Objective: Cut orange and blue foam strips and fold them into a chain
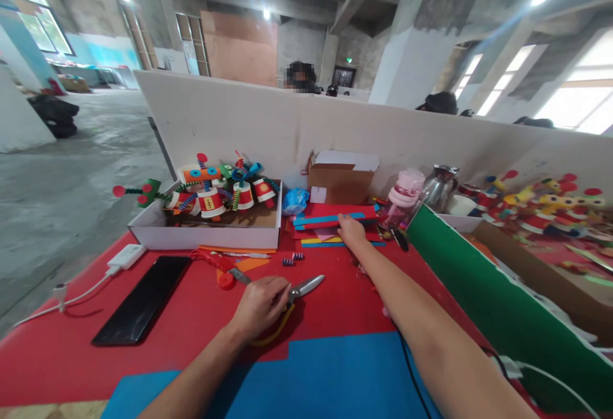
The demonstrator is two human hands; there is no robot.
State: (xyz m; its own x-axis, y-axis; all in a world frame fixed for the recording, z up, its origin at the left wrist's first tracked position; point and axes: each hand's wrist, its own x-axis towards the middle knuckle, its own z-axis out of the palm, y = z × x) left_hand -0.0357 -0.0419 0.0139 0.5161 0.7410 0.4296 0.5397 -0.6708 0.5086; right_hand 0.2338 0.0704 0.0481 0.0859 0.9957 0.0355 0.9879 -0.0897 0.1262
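My left hand [262, 307] is curled over a pair of scissors [309, 286] lying on the red tabletop. The metal blades point right and a yellow handle loop shows below the palm. My right hand [352, 232] reaches to the back, its fingertips closed at the edge of a blue paper strip [316, 220] on a pile of red and blue paper. More coloured strips [318, 241] lie under that pile. Between the hands sits a small coiled paper spring [292, 259]. Left of my left hand is a red-handled craft knife or cutter [225, 276], partly covered.
A white box [205, 238] of paper-cup figures stands back left, near a black phone [143, 301]. Blue sheets [335, 374] lie in front. A cardboard box [342, 182], pink bottle [405, 192] and metal jug [439, 189] line the partition. A green-sided box [498, 304] bounds the right.
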